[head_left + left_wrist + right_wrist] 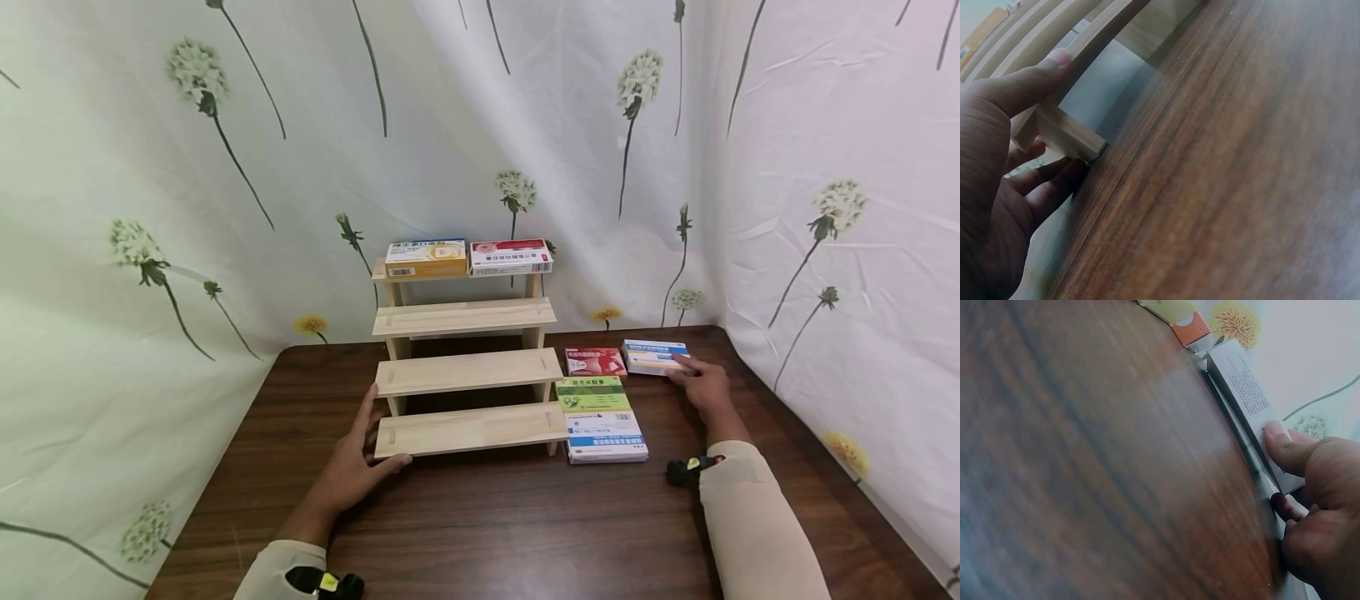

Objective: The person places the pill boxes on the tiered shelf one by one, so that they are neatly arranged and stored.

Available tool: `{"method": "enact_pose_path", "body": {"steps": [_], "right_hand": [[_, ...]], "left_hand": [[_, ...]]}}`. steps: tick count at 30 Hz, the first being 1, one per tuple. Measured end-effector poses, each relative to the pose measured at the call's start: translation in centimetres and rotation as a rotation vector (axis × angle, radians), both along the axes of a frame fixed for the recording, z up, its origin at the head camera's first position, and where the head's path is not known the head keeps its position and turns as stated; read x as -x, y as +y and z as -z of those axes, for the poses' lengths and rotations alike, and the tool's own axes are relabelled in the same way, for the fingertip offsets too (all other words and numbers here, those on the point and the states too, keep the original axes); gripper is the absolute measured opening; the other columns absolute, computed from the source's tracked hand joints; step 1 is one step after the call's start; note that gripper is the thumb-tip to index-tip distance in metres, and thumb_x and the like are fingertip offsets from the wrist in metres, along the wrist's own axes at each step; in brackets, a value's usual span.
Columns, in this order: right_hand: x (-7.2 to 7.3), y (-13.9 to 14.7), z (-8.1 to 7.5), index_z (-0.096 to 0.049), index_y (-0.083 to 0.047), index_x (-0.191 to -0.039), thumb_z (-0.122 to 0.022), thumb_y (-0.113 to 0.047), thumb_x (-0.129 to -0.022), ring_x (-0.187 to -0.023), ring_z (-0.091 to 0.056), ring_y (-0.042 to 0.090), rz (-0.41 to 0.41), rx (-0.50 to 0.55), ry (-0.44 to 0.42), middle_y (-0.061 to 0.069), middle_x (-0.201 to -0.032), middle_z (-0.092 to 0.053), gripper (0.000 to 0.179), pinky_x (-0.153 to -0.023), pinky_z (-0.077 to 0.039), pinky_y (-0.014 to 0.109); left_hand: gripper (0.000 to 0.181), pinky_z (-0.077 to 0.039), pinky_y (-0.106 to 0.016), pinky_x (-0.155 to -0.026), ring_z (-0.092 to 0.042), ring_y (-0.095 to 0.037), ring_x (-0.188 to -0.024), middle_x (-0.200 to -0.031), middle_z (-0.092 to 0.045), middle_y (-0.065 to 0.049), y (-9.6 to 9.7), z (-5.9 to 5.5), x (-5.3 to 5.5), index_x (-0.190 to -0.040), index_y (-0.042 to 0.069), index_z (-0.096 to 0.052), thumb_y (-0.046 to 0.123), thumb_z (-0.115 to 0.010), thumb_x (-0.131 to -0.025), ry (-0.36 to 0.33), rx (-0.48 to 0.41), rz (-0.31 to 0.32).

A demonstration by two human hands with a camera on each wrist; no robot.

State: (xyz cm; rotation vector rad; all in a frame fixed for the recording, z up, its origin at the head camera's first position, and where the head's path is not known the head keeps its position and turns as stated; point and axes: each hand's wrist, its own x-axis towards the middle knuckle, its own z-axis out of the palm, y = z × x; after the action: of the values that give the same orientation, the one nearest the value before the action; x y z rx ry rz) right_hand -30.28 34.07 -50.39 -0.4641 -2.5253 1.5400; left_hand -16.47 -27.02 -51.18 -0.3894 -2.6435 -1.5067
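Note:
A stepped wooden display rack (pixel 468 372) stands on the brown table. My left hand (pixel 347 471) grips the left end of its lowest step, with the thumb (pixel 1054 62) at the front edge and the other fingers around the side support. To the right of the rack, my right hand (pixel 707 392) pinches the right end of a white-and-blue medicine box (pixel 647 356). In the right wrist view, the thumb (pixel 1277 436) presses on the printed side of this box, which lies low along the table surface.
A yellow-and-white box (pixel 426 260) and a red-and-white box (pixel 512 258) sit on the top step. Beside the rack lie a red box (pixel 592 362), a green box (pixel 592 395) and a white-and-blue box (pixel 606 435). Flower-print cloth (pixel 450 150) hangs around the table (pixel 510 525).

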Motion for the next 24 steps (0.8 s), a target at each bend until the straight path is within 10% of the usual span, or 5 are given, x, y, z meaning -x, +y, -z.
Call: {"method": "enact_pose_path", "body": {"steps": [17,24], "right_hand": [[-0.22,0.44,-0.5,-0.054,-0.01,-0.157,-0.07,-0.015,-0.108,-0.16,-0.034,0.037,0.05,0.129,0.021,0.025,-0.175,-0.035,0.051,-0.13,-0.033,0.051],[-0.33,0.71,-0.81,-0.057,-0.011,-0.155,-0.074,-0.015,-0.106,-0.148,-0.044,0.028,0.068,0.146,0.041,0.021,-0.171,-0.044,0.052,-0.093,-0.043,0.013]], "left_hand": [[0.126,-0.064,-0.053,-0.095,-0.055,-0.054,-0.146,-0.171,-0.039,-0.031,-0.03,0.13,0.19,-0.174,0.048,0.007,0.03,-0.089,-0.095,0.017,0.008,0.01],[0.126,-0.064,-0.051,-0.094,-0.056,-0.053,-0.146,-0.171,-0.039,-0.031,-0.1,0.23,0.15,-0.174,0.048,0.007,0.03,-0.089,-0.095,0.018,0.011,0.009]]}}
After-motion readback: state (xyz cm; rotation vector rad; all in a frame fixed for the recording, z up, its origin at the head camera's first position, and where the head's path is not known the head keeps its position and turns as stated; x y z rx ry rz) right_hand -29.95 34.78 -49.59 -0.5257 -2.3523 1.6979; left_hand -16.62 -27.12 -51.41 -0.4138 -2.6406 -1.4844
